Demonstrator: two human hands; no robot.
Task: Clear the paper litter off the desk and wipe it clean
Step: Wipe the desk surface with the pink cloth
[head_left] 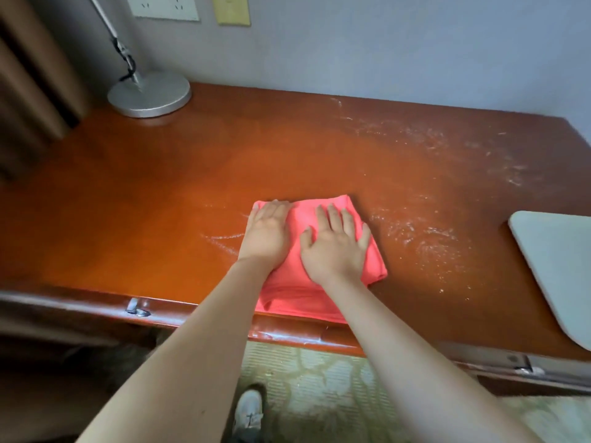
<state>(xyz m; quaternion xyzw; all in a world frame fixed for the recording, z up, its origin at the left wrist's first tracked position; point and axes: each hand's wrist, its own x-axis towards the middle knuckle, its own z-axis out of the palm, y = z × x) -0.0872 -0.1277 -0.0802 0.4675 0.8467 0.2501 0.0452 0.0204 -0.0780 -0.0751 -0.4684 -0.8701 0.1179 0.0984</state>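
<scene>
The fingers (pixel 332 219) of the right hand (pixel 335 247) lie straight and slightly spread, flat on top of the pink cloth (pixel 300 292), their tips pointing away toward the wall and stopping short of the cloth's far edge. The fingers of the left hand (pixel 267 233) lie straight and close together, pressed flat on the cloth's left part, with the tips reaching its far left corner. Neither hand curls round the fabric; both palms rest on it, side by side and almost touching.

The cloth is folded into a rough square and lies under both hands on the near middle of the bench (pixel 128 193), its near edge reaching the bench's front lip. The bench is glossy reddish-brown wood. White powdery streaks (pixel 425 238) lie on the surface just right of the cloth and spread on toward the far right corner; a thinner streak lies just left of the left hand.

At the far left of the bench stands the round silver base of a lamp (pixel 149 95), with its arm rising out of view. A pale flat board (pixel 556 266) lies at the right edge, well apart from the cloth. Below the bench, a patterned carpet (pixel 323 385) and a light shoe (pixel 248 410) show between the forearms.
</scene>
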